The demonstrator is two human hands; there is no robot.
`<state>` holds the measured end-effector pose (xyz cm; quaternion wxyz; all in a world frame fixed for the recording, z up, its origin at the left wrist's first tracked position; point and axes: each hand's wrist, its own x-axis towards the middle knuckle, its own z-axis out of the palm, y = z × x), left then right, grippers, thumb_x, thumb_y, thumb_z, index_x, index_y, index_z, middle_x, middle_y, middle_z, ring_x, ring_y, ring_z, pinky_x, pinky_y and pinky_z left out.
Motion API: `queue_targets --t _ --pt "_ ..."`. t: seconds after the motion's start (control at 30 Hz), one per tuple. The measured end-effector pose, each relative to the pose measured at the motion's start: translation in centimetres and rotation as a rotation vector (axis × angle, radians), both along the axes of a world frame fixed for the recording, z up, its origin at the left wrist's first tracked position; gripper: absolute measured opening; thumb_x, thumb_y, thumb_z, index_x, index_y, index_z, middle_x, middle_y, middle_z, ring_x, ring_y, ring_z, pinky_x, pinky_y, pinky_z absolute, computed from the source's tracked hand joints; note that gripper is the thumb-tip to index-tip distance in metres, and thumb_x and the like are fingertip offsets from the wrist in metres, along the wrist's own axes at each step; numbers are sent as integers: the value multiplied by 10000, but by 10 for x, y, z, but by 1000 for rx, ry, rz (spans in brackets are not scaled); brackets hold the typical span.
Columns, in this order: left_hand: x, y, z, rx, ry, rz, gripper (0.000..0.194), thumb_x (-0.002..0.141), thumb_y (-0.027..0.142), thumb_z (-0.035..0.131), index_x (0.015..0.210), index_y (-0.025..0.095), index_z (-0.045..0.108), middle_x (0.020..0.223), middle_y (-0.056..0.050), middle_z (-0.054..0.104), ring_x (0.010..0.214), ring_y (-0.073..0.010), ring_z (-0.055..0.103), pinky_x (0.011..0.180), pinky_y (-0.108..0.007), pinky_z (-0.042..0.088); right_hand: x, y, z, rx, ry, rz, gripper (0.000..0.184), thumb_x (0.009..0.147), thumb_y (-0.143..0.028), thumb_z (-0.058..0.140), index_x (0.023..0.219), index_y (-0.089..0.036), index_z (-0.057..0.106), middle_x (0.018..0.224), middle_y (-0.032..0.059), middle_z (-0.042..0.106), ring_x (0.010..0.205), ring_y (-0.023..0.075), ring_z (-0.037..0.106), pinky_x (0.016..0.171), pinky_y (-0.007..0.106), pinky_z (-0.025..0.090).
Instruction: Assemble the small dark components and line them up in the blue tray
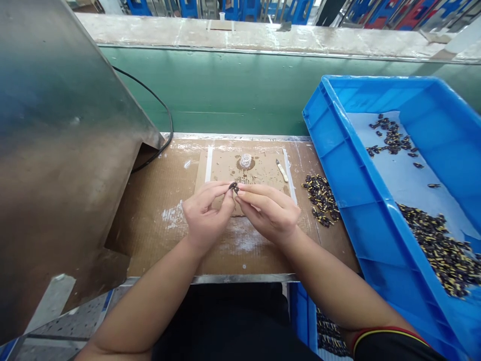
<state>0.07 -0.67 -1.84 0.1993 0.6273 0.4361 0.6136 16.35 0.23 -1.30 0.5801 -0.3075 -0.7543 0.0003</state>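
Head view: a small dark part (233, 187) with a pale marking is gripped in mid-air above a cardboard sheet, at the centre of the frame. It is pinched between the left hand (207, 215) and the right hand (267, 210). The left fingertips (222, 189) are clamped on one side of it, and the right fingertips (248, 189) are pressed against the other, so the two hands nearly touch.

Directly beneath the hands lies the cardboard sheet (248, 173), taped to a larger cardboard mat (158, 235) by white strips. On the sheet, a small clear jar (245, 160) stands in a brown stain, and a pale-handled tool (282, 170) lies just beside the right-hand strip. A heap of dark-and-yellow parts (321, 199) is piled on the mat to the right of the sheet.

Further right, a blue plastic crate (349, 170) is lined with pale paper, and more such parts (439, 250) are spread across it. A second blue crate (300, 316) is partly seen below the bench edge. A steel panel (56, 150) rises on the left, with a black cable (165, 105) running behind it.
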Motion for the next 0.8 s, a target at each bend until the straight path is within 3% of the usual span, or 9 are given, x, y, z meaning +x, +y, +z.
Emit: queue_targets --t 0.17,0.33,0.8 --pt "3 1 -1 18 -19 -34 294 880 128 772 1108 305 826 1137 -50 807 1033 -239 765 1001 -421 608 0 0 -1 -102 79 -53 337 937 -138 764 1235 -291 720 1064 8 830 903 169 811 821 324 726" --pt "2 2 1 -47 -7 -21 228 873 197 793 1082 281 825 1106 -61 810 1032 -250 763 1004 -446 617 3 3 -4 -44 48 -68 337 932 -105 753 1209 -297 739 1063 15 823 915 174 801 818 333 719" --pt "0 3 0 -19 78 -9 205 906 139 736 1067 246 805 1049 -47 812 971 -213 766 936 -390 629 7 3 -8 5 -75 -62 408 930 -85 735 1280 -293 717 1062 28 806 915 179 778 802 324 693"
